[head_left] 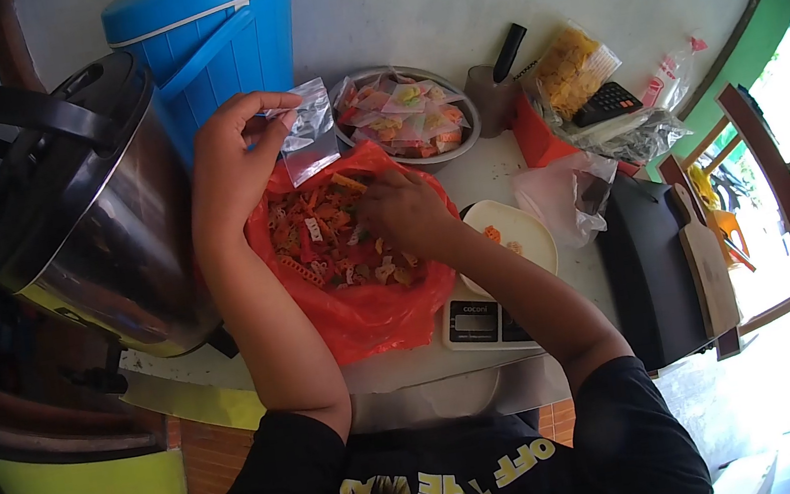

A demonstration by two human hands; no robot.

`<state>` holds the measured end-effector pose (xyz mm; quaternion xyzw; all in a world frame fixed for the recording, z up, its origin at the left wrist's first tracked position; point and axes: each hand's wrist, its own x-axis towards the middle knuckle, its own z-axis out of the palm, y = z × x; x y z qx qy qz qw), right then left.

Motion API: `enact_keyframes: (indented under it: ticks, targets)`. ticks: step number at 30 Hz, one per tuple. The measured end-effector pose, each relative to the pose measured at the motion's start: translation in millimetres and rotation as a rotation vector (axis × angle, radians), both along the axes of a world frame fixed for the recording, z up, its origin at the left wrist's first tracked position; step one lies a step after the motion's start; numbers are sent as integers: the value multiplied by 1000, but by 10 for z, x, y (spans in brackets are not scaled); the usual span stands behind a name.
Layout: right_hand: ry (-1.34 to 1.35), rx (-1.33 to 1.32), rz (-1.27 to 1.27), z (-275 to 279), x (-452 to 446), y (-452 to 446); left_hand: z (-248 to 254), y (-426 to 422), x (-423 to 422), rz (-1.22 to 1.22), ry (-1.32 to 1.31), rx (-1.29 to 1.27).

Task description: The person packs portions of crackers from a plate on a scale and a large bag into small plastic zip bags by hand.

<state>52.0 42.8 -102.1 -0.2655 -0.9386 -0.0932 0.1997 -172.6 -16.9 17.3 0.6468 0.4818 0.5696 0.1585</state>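
Between the thumb and fingers of my left hand (240,152), a small clear plastic bag (311,137) is pinched above the back of a red plastic bag (374,316). The red bag lies wide open, filled with small dry snack pieces (312,233) in orange, red, green and pale colours, some ladder-shaped. My right hand (402,214) reaches down into these pieces, fingers bent and close together. Its fingertips are hidden, so what it grips cannot be made out. Right of the bag stands a kitchen scale (475,325) carrying a pale plate (526,229) with a few orange pieces on it.
Behind the red bag, a metal bowl (471,125) holds several filled clear packets (401,110). At left stand a large steel pot (98,218) and a blue lidded container (222,54). A red box (536,136), a calculator (605,103) and a black case (650,267) are at right.
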Motion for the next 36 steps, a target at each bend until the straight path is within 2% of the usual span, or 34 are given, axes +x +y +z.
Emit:
enact_keyframes:
  ticks: [2, 5, 8, 11, 14, 17, 20, 23, 26, 29, 31, 36]
  targets:
    - [6, 147, -57, -10, 40, 23, 13, -13, 14, -3, -4, 2]
    - [64, -74, -25, 240, 122, -174, 8, -6, 1, -3, -11, -6]
    - [-333, -569, -210, 593, 111, -493, 5, -5, 5, 12, 7, -21]
    - [-280, -378, -93, 257, 266, -546, 7, 19, 44, 10, 17, -10]
    - [-152, -398, -140, 193, 337, -486, 51, -13, 130, 14, 10, 14]
    - [0, -640, -146, 379, 544, -413, 65, 2, 235, 18, -7, 74]
    - [134, -710, 23, 571, 872, -342, 103, 15, 401, 43, -30, 88]
    - [141, -876, -62, 865, 1226, -387, 150, -3, 623, 62, -31, 84]
    - [109, -522, -156, 875, 1656, -349, 155, -26, 932, -1, -54, 126]
    - [162, -560, -326, 1014, 1853, -376, 174, -93, 1273, -118, -80, 102]
    - [146, -597, -304, 1037, 1936, -347, 141, -88, 1430, -218, -132, 67]
    - [-42, -670, -318, 950, 1986, -310, 2, 17, 1617, -236, -13, -1]
